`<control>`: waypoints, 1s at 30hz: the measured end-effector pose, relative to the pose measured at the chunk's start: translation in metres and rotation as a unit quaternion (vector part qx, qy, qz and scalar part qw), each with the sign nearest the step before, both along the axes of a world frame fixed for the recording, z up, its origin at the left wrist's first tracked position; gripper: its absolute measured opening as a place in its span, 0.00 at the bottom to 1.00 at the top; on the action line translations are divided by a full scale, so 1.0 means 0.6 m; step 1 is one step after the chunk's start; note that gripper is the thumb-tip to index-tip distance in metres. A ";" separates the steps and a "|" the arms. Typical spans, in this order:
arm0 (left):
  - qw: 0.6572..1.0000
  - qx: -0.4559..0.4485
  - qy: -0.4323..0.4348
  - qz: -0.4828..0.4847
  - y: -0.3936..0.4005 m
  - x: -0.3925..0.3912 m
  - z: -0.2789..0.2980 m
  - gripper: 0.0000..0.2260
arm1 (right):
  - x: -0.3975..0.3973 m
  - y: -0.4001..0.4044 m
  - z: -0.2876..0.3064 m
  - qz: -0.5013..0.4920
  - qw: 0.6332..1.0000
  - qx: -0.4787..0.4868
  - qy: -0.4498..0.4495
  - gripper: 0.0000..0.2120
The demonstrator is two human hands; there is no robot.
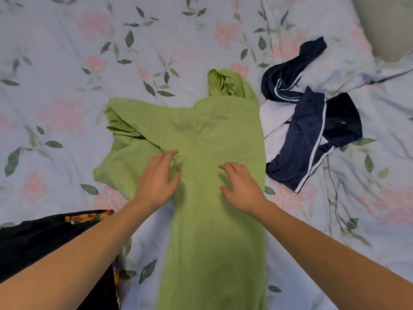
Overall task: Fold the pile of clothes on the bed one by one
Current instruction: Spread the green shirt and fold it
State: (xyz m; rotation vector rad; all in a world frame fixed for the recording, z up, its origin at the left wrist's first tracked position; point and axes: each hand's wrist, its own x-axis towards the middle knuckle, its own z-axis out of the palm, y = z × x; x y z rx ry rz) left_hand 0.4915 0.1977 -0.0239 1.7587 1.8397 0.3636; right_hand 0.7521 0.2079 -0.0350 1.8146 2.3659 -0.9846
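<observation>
Meanwhile, a person's left hand [156,177] and right hand [240,183] lay side by side on a green shirt [210,220] spread over the bed [67,63], fingers loosely spread and flat against the cloth, gripping nothing. One side of the shirt was folded in beneath the right hand, while a sleeve bunched beyond the left hand's fingertips. A crumpled navy and white garment [308,130] sat just beyond the right hand, beside the shirt's edge. A dark garment with a printed border [44,238] lay under the left forearm.
</observation>
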 end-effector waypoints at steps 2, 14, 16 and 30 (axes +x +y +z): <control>0.998 -0.008 0.054 -0.005 0.068 -0.029 -0.005 0.30 | -0.016 0.063 -0.006 0.011 1.000 0.018 -0.007 0.30; 0.964 -0.132 -0.075 0.218 0.168 -0.130 -0.100 0.43 | -0.264 0.229 -0.043 0.137 0.987 0.035 0.082 0.36; 0.951 -0.100 -0.169 0.241 0.160 -0.130 -0.096 0.35 | -0.318 0.237 -0.044 0.133 0.985 0.021 0.112 0.35; 0.953 -0.171 -0.025 0.248 0.088 -0.227 -0.111 0.38 | -0.415 0.273 -0.049 -0.056 0.984 -0.017 0.169 0.20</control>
